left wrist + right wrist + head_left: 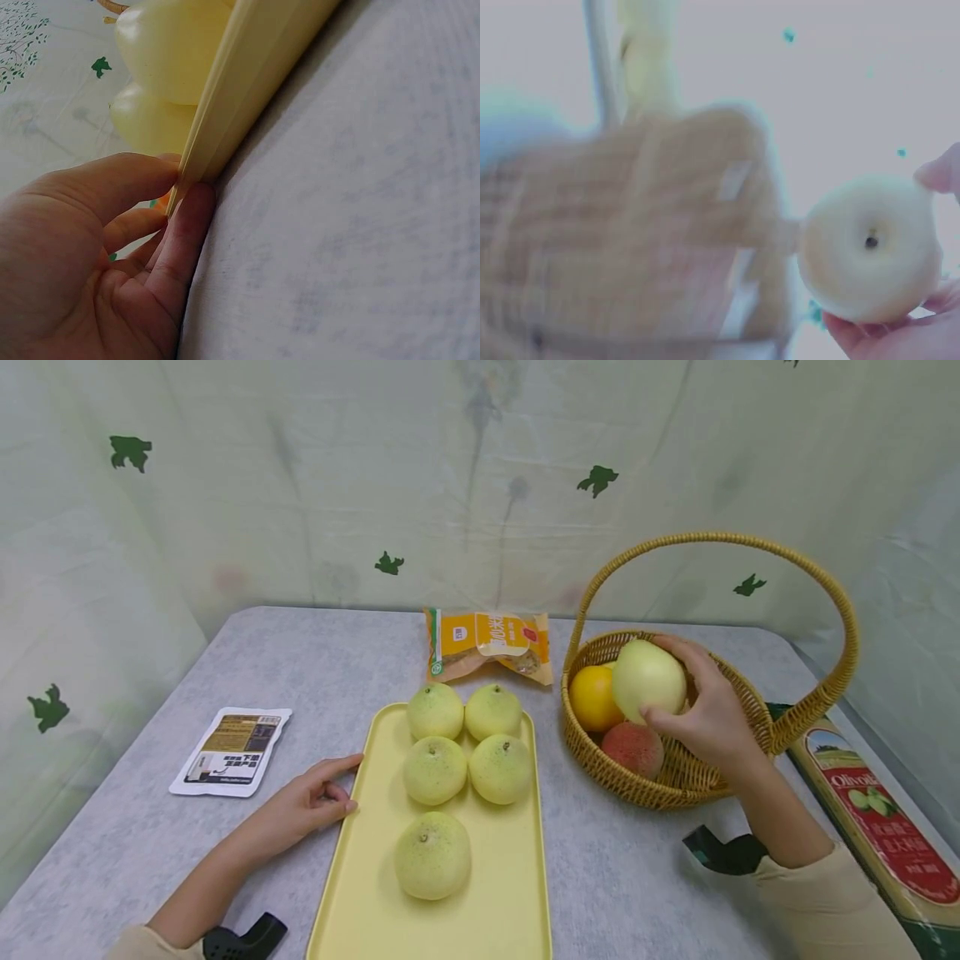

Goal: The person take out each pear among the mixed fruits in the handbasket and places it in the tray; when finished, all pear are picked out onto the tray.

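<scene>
In the head view my right hand [705, 710] grips a round pale-green pear [648, 681] over the wicker basket [622, 785]. The right wrist view shows the pear's stem hollow [871, 242], with fingers around its side. Inside the basket lie an orange [594, 697] and a reddish peach [633, 749]; a bit of something yellow shows behind the orange. My left hand [300, 810] rests beside the yellow tray [495, 877], thumb and fingertips touching its left rim. On the tray sit several pears [433, 855], two rows of two and one nearer me.
An orange snack bag [491, 643] lies behind the tray. Left of the tray is a white flat packet [232, 752]. A long red-and-green olive oil package [885, 810] lies right of the basket, whose tall handle [712, 537] arches over it.
</scene>
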{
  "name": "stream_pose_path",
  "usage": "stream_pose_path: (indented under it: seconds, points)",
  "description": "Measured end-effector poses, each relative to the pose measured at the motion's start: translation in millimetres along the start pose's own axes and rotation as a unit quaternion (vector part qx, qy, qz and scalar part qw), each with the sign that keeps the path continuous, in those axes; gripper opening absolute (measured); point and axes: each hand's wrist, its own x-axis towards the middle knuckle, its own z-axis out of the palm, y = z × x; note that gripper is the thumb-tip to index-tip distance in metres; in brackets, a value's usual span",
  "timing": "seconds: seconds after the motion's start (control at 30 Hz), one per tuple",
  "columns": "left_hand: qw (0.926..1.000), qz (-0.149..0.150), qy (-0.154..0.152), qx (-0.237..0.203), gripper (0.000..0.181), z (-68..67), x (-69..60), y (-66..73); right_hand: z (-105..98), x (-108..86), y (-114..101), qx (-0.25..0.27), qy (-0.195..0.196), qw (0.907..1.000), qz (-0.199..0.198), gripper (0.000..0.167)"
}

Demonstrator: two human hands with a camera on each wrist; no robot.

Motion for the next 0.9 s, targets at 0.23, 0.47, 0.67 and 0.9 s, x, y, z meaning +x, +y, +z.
stream_pose_path:
  seconds: [0.23, 0.47, 0.67, 0.9]
  points:
    - [1.0000, 0.001, 0.003, 0.004, 0.057, 0.2, 0.2, -0.2, 20, -23.5, -29, 0.256, -0.102, 0.9606, -0.036, 0.063]
    - [0.9999, 0.004, 0.006, 0.010, 0.056, -0.2, 1.0, -0.9, 52, -43.0, -34, 0.323, -0.177, 0.9255, -0.088, 0.073]
    - [0.9999, 0.004, 0.006, 0.010, 0.056, -0.4, 1.1, -0.4, 81, -59.6, -38, 0.291, -0.226, 0.9254, -0.089, 0.081]
    - [0.9999, 0.006, 0.006, 0.008, 0.056, -0.1, 0.4, -0.2, 105, -74.3, -39, 0.235, -0.274, 0.9273, -0.100, 0.085]
